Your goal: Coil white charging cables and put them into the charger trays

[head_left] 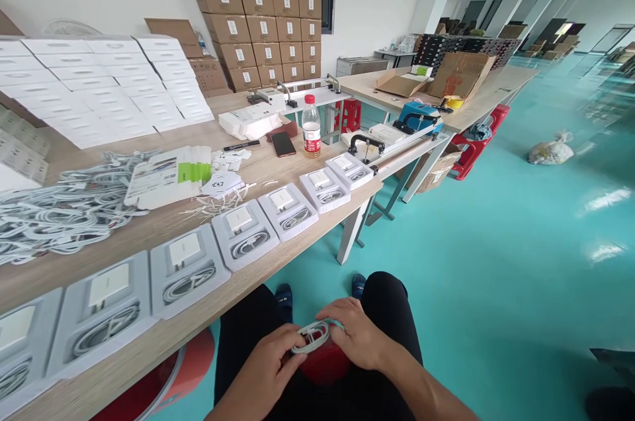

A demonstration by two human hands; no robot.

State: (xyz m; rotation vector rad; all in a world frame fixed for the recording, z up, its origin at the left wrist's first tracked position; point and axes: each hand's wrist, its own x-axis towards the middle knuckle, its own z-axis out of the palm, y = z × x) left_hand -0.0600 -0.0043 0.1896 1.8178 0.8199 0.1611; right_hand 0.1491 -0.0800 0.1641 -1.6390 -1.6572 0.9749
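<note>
Over my lap, a coiled white charging cable [312,336] is held between both hands. My left hand [275,365] pinches its left end between thumb and fingers. At the coil's other end, my right hand [358,333] has its thumb and fingers closed around it. Along the table edge to the left runs a row of white trays [222,255], each bearing a white charger plug [239,219] and a coiled cable [249,244]. Farther back on the table lies a heap of loose white cables [74,209].
White boxes [109,87] are stacked behind the cable heap. A drink bottle [311,126], a phone [283,144], a black marker [241,145] and flat printed cartons [171,176] lie or stand on the table [278,173]. A red bin [186,374] is below its edge.
</note>
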